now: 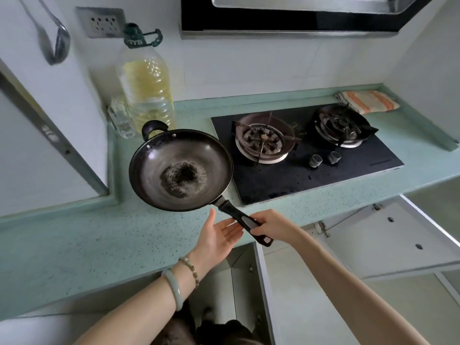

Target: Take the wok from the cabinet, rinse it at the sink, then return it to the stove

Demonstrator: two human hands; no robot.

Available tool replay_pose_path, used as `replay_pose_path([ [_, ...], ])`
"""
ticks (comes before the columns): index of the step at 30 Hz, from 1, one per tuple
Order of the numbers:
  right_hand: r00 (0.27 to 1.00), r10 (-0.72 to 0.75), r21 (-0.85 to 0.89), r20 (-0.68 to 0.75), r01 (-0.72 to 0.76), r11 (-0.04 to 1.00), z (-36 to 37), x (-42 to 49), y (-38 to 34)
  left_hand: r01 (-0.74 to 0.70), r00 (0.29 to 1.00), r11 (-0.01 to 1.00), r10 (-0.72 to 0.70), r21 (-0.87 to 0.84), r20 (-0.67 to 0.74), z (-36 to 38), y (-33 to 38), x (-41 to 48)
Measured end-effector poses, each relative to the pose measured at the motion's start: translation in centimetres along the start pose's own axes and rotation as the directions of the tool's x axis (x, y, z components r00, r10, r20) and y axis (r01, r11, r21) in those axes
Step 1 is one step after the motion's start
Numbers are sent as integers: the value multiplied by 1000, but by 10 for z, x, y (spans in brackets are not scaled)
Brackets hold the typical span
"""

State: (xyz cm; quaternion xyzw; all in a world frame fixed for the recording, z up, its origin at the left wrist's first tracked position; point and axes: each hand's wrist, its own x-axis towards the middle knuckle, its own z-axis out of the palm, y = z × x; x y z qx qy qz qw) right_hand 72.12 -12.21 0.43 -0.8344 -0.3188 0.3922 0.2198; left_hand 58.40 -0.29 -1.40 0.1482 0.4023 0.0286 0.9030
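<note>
Teal speckled countertop [74,245] runs below a white wall, with bare surface along its front edge. The wok [180,170] is held over it, rim overlapping the left edge of the 2-burner stove [306,175], near an oil bottle [146,88]. The right hand [271,226] curls round the wok's handle [239,217]. The left hand [216,239] lies just beside it, palm up, fingers straight and together. A cabinet door [388,240] hangs open below.
</note>
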Motion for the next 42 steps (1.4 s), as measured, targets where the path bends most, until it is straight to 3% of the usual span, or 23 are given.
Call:
replay_pose_path([
  [8, 989, -46, 97, 141, 32, 995, 35, -6, -24, -49, 996, 999, 48, -6, -77, -43, 3, -29],
  [21, 989, -61, 313, 135, 16, 950, 91, -22, -62, -49, 994, 984, 65, 169, -92, -90, 30, -63],
  [37, 994, 3, 349, 105, -39, 936, 121, -30, -90, -75, 996, 980, 82, 185, -30, -114, 43, -88],
  [39, 994, 8, 316, 113, -44, 948, 120, -31, -90, -81, 996, 975, 89, 206, -29, -113, 41, -86],
  [42, 984, 30, 230, 176, -71, 971, 113, -29, -96, -62, 995, 926, 87, 373, -51, -112, 47, -88],
])
